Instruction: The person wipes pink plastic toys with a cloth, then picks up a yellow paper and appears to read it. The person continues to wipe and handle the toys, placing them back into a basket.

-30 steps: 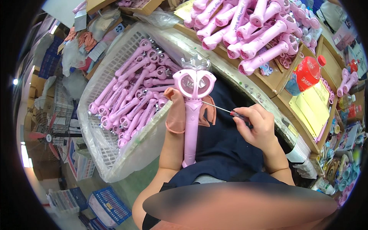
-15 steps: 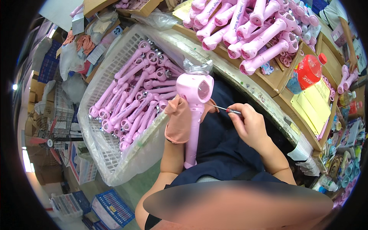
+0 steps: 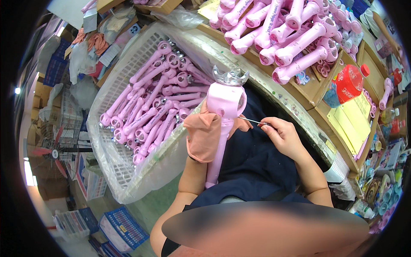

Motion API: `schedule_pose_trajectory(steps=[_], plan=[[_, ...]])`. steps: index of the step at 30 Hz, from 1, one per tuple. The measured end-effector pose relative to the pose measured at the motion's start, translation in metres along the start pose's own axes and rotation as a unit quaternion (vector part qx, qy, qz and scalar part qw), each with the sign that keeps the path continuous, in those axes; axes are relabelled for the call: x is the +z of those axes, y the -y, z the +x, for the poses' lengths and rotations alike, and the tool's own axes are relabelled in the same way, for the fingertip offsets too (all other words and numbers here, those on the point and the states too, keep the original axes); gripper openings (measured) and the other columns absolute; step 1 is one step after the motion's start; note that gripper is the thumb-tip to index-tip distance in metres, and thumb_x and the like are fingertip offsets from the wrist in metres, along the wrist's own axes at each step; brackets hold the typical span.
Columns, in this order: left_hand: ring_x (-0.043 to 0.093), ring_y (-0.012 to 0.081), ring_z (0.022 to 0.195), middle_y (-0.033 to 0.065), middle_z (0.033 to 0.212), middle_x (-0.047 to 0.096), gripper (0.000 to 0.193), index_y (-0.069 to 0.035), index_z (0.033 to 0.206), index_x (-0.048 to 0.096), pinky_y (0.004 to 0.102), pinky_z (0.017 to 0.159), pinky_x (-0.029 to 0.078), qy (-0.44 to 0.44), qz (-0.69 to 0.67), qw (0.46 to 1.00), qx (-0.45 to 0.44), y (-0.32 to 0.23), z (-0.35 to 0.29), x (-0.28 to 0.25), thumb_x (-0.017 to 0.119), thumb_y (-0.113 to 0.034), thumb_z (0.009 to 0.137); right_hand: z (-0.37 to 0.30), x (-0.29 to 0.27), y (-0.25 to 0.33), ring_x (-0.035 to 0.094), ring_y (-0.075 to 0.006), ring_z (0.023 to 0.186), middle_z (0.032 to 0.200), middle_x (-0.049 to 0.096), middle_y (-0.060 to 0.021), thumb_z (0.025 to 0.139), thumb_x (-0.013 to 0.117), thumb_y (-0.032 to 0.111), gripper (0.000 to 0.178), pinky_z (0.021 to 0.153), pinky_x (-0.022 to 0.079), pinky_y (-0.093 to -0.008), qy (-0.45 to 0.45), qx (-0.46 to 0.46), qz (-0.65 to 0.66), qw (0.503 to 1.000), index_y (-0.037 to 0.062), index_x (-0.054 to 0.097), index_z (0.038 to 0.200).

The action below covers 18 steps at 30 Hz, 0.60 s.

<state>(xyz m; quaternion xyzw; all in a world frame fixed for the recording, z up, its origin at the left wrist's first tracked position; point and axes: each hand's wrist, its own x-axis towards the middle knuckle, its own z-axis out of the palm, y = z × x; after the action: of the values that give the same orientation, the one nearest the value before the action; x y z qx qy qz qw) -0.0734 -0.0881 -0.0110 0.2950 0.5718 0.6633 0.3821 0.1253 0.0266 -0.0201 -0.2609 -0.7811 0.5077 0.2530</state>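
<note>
My left hand (image 3: 204,132), in a peach cloth glove, is closed around the neck of a pink toy wand (image 3: 217,150). The wand stands roughly upright over my lap, its round-windowed head up and its handle end down against my dark clothing. A silver crown (image 3: 230,77) tops the head. My bare right hand (image 3: 282,136) grips a thin screwdriver (image 3: 252,121) with a dark and red handle. Its metal shaft points left at the wand's neck, where the gloved fingers hide the tip.
A plastic-lined white basket (image 3: 128,188) of pink wands stands at my left. On the workbench (image 3: 274,100) lies a heap of pink wand parts (image 3: 295,40). A red-labelled bottle (image 3: 349,83) and yellow paper (image 3: 352,126) lie at the right. Another person's arm (image 3: 385,30) shows far right.
The wand has shifted slightly right and turned, so its crown shows more fully. My right hand has moved slightly right with the screwdriver. The other person's hand and one pink piece have left the right side.
</note>
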Motion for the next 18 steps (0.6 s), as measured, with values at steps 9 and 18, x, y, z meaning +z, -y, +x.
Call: schedule_pose_trajectory(steps=[9,18], plan=[[0.06,0.0187,0.083,0.0085,0.099,0.06,0.039,-0.003,0.118,0.048,0.0343,0.072,0.054,0.06,0.123,0.988,-0.064,0.022,0.011,-0.027,0.045,-0.037,0.098,0.002,-0.011,0.035,0.059,-0.0224,0.062,0.072,0.058,-0.006,0.084,0.066,0.01,0.017,0.054,0.047,-0.0318,-0.026,-0.151,-0.284,0.947,0.007,0.064,0.1],[0.06,0.0201,0.098,0.0074,0.113,0.057,0.055,-0.008,0.125,0.045,0.0347,0.086,0.052,-0.173,-0.235,0.954,0.071,-0.009,0.017,-0.005,0.038,-0.055,0.097,-0.004,0.008,0.051,0.06,-0.0198,0.057,0.073,0.062,-0.0062,0.077,0.069,0.001,0.023,0.051,0.047,-0.0283,-0.105,-0.158,-0.161,0.969,0.0044,0.066,0.1]])
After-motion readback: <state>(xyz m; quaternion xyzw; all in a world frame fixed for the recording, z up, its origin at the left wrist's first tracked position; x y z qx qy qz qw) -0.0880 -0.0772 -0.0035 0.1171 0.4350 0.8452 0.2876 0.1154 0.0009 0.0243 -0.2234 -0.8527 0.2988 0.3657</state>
